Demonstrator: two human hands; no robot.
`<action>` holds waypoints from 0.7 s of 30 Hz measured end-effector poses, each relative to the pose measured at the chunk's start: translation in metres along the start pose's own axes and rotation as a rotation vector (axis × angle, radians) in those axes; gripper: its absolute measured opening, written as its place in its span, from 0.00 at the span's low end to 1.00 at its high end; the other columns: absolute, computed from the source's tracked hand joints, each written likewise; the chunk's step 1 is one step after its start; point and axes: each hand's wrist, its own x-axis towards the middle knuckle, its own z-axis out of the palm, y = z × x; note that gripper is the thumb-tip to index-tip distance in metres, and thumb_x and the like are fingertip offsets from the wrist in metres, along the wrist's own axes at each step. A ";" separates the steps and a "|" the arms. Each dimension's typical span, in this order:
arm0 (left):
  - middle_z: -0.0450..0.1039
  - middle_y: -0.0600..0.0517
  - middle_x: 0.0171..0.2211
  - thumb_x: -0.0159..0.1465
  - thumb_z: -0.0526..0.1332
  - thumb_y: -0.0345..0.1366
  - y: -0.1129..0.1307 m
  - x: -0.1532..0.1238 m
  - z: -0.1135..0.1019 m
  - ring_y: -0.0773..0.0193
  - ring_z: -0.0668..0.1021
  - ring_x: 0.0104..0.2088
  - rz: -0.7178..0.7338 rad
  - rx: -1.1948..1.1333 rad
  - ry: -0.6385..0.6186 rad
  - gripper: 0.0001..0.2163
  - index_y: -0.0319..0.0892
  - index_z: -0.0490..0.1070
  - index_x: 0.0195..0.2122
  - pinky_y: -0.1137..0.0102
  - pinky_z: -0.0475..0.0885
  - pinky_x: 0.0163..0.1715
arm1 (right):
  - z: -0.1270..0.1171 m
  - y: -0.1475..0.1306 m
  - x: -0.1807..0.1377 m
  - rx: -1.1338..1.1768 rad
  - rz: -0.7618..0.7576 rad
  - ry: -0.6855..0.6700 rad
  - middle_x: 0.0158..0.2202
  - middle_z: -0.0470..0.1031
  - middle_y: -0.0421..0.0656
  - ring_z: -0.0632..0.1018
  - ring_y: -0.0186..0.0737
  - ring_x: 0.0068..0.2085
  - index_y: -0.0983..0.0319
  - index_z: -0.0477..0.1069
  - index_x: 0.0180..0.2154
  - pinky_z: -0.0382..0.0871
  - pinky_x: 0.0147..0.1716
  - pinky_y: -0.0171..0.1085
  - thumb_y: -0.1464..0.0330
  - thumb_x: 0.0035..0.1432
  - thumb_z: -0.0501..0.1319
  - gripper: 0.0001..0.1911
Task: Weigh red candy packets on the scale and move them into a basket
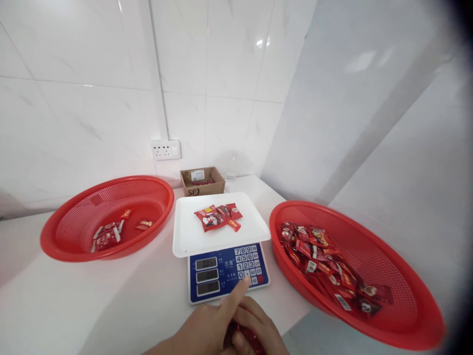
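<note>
Left hand (207, 320) had its index finger (238, 293) poked out at the scale's (229, 286) lower keys (241, 275), right hand (264, 328) curled beside it around something shiny and red (254, 341). Past the fingertip was a white tray (188, 229) with red packets (212, 218), and red baskets (430, 320) holding more flanked the fingers, left and right.

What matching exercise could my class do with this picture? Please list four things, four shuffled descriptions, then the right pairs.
Column one:
1. scale tray
2. cardboard box
3. right basket
4. socket plate

Column two:
A. fixed to the tiled wall
B. red, holding a large heap of packets
C. white, bearing a small pile of packets
D. brown, standing behind the tray

Right pairs: 1-C; 2-D; 3-B; 4-A
</note>
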 end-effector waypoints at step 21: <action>0.58 0.43 0.61 0.65 0.45 0.49 -0.074 -0.075 -0.140 0.48 0.65 0.58 -0.579 0.497 0.723 0.25 0.46 0.51 0.61 0.58 0.71 0.42 | -0.098 0.052 -0.024 -0.572 0.510 0.702 0.43 0.76 0.43 0.75 0.49 0.46 0.56 0.72 0.42 0.69 0.46 0.47 0.51 0.56 0.53 0.21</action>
